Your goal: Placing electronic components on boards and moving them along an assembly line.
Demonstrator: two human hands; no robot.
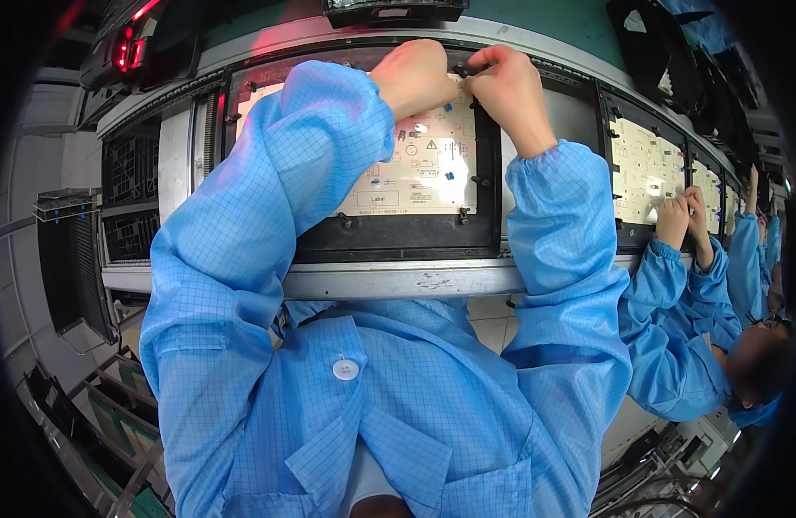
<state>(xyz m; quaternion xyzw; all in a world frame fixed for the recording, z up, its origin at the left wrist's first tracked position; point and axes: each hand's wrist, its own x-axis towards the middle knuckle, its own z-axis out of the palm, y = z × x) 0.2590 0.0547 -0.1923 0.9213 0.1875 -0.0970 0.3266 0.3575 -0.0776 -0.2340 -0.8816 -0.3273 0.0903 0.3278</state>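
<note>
A cream circuit board (415, 192) with a few small blue and dark parts lies in a black carrier frame (389, 240) in front of me. My left hand (412, 79) is closed over the board's far edge, its fingertips turned down and out of sight. Beside it, at the far right corner, my right hand (510, 93) has thumb and fingers drawn together near a black clip (460, 69). What either hand pinches, if anything, is too small or hidden to make out. My left forearm covers the board's left part.
A metal rail (389, 281) runs along the near side of the line. To the right, another carrier holds a similar board (646, 173), with a co-worker's hands (681, 217) over it. Black bins (406, 10) stand at the back. Racks (126, 406) are at lower left.
</note>
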